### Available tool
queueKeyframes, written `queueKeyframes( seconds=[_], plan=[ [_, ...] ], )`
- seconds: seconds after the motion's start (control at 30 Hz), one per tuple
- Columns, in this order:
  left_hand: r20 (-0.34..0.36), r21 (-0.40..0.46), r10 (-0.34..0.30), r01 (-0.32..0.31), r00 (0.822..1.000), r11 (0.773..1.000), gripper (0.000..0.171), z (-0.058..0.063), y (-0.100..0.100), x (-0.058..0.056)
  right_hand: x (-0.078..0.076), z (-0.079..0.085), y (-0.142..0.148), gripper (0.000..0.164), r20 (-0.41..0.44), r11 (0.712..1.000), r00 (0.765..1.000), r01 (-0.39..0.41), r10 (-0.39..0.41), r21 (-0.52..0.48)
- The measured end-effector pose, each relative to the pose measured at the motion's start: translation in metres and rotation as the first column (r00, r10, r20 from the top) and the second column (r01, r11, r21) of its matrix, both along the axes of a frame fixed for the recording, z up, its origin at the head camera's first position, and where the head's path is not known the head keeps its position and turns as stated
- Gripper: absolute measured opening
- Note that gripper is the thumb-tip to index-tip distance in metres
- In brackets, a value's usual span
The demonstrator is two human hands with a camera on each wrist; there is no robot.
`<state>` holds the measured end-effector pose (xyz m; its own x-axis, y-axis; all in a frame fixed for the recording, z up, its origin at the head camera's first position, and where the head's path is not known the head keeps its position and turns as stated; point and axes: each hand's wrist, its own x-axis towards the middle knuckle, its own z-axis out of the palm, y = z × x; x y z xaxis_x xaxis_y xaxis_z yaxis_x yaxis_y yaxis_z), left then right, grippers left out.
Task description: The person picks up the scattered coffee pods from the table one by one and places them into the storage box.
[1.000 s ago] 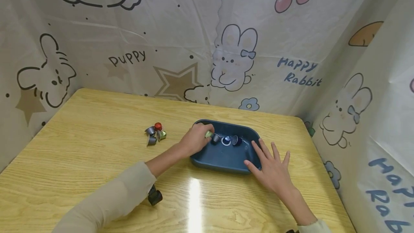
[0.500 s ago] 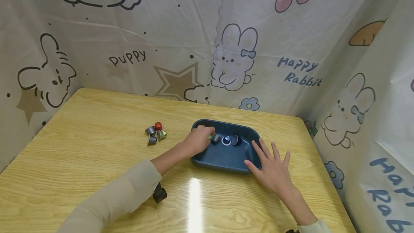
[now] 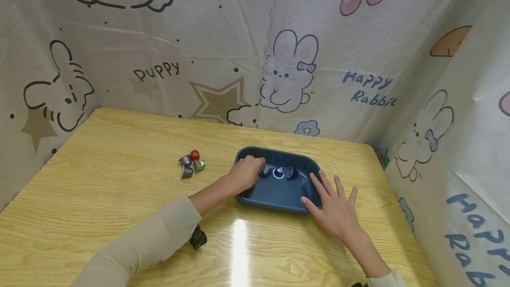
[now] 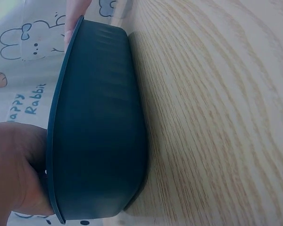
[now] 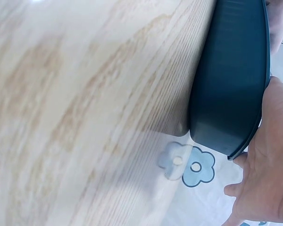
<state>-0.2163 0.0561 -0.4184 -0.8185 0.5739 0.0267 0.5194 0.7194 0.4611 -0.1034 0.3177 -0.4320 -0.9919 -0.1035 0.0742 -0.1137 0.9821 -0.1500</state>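
Observation:
A dark blue tray [image 3: 275, 205] stands on the table. My left hand [image 3: 245, 174] reaches over its left rim, fingers curled low inside around a green coffee capsule, which is almost wholly hidden by the hand. Beside those fingertips lies a grey capsule [image 3: 266, 170]. Farther right in the tray are a blue capsule with a pale rim [image 3: 279, 172] and a dark blue capsule [image 3: 291, 172]. My right hand [image 3: 338, 211] rests on the tray's right rim with its fingers straight and spread. Both wrist views show mainly the tray's outer wall [image 4: 99, 122].
Left of the tray, a small cluster on the wooden table [image 3: 119, 180] holds a red capsule [image 3: 195, 155], a green capsule [image 3: 199, 166] and two grey capsules [image 3: 187, 172]. A printed cloth [image 3: 223, 56] hangs behind the table and along its sides.
My left hand has lowered slightly into the tray, and the green capsule it pinches has gone from plain view to nearly hidden. The right hand has stayed on the rim.

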Motion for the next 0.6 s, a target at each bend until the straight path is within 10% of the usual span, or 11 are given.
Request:
queueKeyframes(
  seconds=[0.6],
  plan=[
    [0.003, -0.016, 0.008, -0.008, 1.000, 1.000, 0.021, -0.0030, 0.0017, 0.0033, 0.0018, -0.0049, -0.0021, 0.080, -0.014, 1.000, 1.000, 0.012, -0.012, 0.003]
  ],
)
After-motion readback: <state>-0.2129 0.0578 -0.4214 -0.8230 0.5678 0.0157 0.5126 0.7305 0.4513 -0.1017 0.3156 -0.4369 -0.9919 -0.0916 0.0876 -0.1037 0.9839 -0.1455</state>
